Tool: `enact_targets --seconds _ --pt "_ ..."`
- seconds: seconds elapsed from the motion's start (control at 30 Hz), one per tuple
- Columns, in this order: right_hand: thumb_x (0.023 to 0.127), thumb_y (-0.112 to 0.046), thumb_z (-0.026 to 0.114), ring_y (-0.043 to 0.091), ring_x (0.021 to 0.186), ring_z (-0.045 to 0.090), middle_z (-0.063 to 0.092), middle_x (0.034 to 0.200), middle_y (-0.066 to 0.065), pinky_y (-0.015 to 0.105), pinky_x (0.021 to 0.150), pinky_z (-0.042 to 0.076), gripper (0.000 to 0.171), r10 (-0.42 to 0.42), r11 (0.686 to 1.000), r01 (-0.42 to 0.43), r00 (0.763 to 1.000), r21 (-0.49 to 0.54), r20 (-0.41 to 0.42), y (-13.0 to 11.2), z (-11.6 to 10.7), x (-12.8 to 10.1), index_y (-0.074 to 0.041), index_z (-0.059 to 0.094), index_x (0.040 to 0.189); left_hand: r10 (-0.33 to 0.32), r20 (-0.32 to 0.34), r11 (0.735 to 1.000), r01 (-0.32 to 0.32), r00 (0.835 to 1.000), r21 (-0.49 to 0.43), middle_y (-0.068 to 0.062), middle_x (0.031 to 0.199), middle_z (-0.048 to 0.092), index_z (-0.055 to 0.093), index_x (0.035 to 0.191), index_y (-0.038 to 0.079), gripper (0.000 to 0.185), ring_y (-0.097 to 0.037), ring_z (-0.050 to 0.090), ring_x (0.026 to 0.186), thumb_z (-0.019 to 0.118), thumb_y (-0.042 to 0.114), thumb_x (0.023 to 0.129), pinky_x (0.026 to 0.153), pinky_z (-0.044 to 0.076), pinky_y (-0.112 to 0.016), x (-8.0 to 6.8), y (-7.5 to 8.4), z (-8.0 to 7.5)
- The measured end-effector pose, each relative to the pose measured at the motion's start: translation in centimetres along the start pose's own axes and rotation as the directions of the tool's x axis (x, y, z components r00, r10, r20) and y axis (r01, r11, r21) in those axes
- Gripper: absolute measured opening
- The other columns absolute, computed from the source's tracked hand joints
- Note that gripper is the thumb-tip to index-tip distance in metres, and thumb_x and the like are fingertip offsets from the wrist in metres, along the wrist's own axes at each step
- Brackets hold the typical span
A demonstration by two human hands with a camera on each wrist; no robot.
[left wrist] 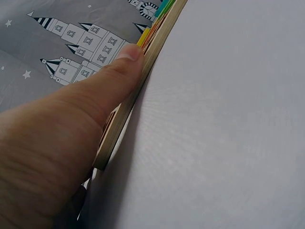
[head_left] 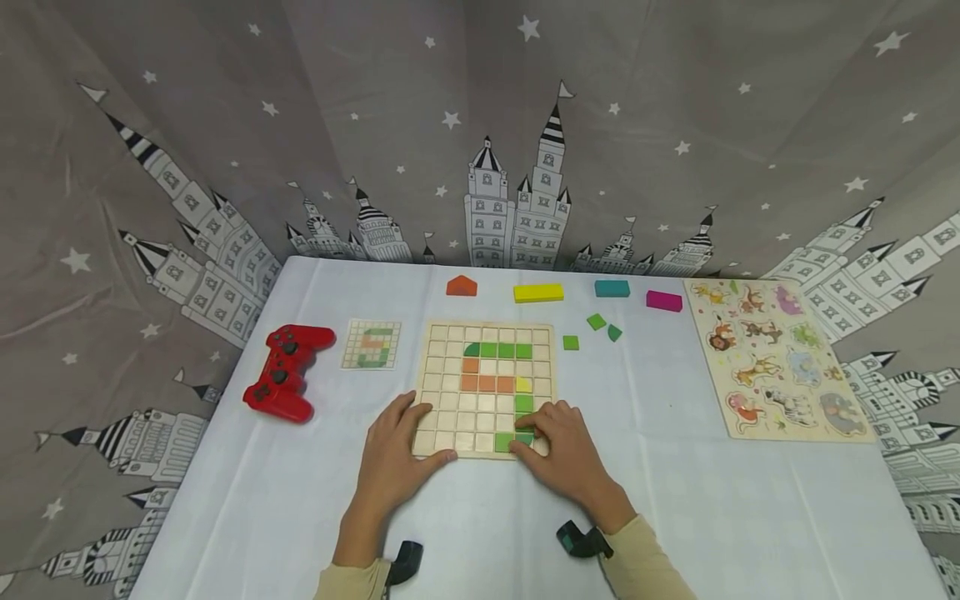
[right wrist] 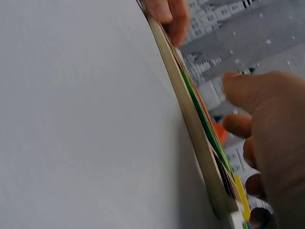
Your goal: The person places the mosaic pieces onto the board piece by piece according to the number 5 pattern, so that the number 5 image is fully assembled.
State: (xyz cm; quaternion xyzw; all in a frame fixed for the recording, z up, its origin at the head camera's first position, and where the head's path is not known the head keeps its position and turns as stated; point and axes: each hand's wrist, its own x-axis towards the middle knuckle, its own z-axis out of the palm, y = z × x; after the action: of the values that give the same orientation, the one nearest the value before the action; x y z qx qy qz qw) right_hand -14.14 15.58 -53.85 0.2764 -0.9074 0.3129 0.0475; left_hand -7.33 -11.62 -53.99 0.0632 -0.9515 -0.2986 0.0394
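Note:
In the head view a wooden grid board (head_left: 457,421) lies flat, with green, orange and yellow tiles in its cells. My left hand (head_left: 393,458) grips its near left corner, fingers along the left side and thumb (left wrist: 125,59) against the front edge. Over the near right corner, my right hand (head_left: 566,450) touches the green tiles (head_left: 504,442) there with its fingertips, partly covering them. In the right wrist view its thumb (right wrist: 243,90) and fingers stand apart above the board, with nothing visible between them. A yellow tile (head_left: 523,385) ends the orange row (head_left: 487,383).
A small pattern card (head_left: 371,344) and a red game controller (head_left: 288,372) lie left. Loose green pieces (head_left: 571,342) lie right of the board. Behind are orange (head_left: 461,286), yellow (head_left: 538,293), teal (head_left: 612,288) and magenta (head_left: 664,301) blocks. An animal puzzle board (head_left: 780,367) lies far right.

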Motion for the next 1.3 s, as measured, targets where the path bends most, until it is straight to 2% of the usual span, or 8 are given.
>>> enact_targets --seconds 0.13,0.33,0.5,0.63,0.83,1.07,1.3 --pt "0.089 -0.033 0.078 0.009 0.079 0.040 0.055 0.081 -0.007 0.028 0.073 0.034 0.025 0.079 0.996 -0.079 0.997 0.036 -0.018 1.6 -1.3 1.0 -0.017 0.074 0.108 -0.008 0.009 1.000 0.008 1.000 -0.002 -0.012 0.160 0.038 0.056 0.141 0.015 0.086 -0.036 0.033 0.150 0.084 0.060 0.073 0.120 0.029 -0.062 0.0 -0.1 0.0" --pt "0.094 -0.029 0.074 0.017 0.091 0.046 0.058 0.092 0.000 0.035 0.079 0.041 0.039 0.221 0.975 -0.221 0.975 0.006 -0.014 6.3 -3.8 3.7 -0.010 0.067 0.127 -0.009 0.012 1.000 0.009 1.000 -0.006 -0.012 0.161 0.038 0.056 0.141 0.015 0.086 -0.036 0.033 0.150 0.084 0.061 0.074 0.120 0.029 -0.062 0.0 -0.1 0.1" --pt "0.093 -0.027 0.076 0.022 0.096 0.048 0.058 0.099 0.005 0.039 0.085 0.042 0.050 0.277 0.961 -0.277 0.961 0.001 0.011 9.1 -5.1 5.8 -0.009 0.061 0.137 -0.004 0.016 1.000 0.004 1.000 -0.001 -0.011 0.160 0.038 0.056 0.141 0.016 0.086 -0.036 0.033 0.150 0.083 0.062 0.073 0.120 0.030 -0.062 0.0 0.0 0.2" --pt "0.093 -0.028 0.076 0.023 0.095 0.048 0.058 0.099 0.006 0.039 0.083 0.040 0.056 0.290 0.957 -0.290 0.956 0.003 0.042 9.8 -5.2 7.1 -0.007 0.057 0.142 -0.002 0.011 1.000 0.002 1.000 0.001 -0.011 0.160 0.038 0.056 0.141 0.016 0.086 -0.035 0.033 0.149 0.083 0.062 0.073 0.120 0.030 -0.061 0.0 0.0 0.3" --pt "0.094 -0.033 0.073 0.024 0.096 0.049 0.055 0.092 0.006 0.038 0.082 0.039 0.058 0.305 0.952 -0.302 0.950 -0.057 0.062 10.1 -4.6 8.2 -0.008 0.057 0.143 -0.009 0.016 1.000 0.010 1.000 -0.003 -0.011 0.161 0.037 0.056 0.141 0.016 0.087 -0.036 0.033 0.150 0.083 0.062 0.074 0.121 0.029 -0.062 0.0 0.0 0.2" --pt "0.095 -0.032 0.072 0.025 0.089 0.048 0.056 0.090 0.007 0.037 0.078 0.037 0.043 0.298 0.954 -0.297 0.954 -0.051 0.013 9.9 -4.1 8.2 -0.006 0.066 0.129 -0.011 0.002 1.000 0.011 1.000 -0.001 -0.010 0.160 0.038 0.056 0.141 0.017 0.086 -0.036 0.034 0.149 0.084 0.060 0.073 0.120 0.029 -0.062 0.0 0.0 0.2" --pt "0.094 -0.033 0.072 0.022 0.087 0.048 0.057 0.088 0.004 0.035 0.075 0.036 0.042 0.309 0.948 -0.308 0.951 -0.078 -0.007 9.6 -4.0 8.3 -0.010 0.067 0.129 -0.008 0.002 1.000 0.008 1.000 0.000 -0.011 0.160 0.039 0.056 0.141 0.015 0.086 -0.036 0.034 0.149 0.084 0.061 0.073 0.121 0.029 -0.061 0.1 -0.1 0.2"
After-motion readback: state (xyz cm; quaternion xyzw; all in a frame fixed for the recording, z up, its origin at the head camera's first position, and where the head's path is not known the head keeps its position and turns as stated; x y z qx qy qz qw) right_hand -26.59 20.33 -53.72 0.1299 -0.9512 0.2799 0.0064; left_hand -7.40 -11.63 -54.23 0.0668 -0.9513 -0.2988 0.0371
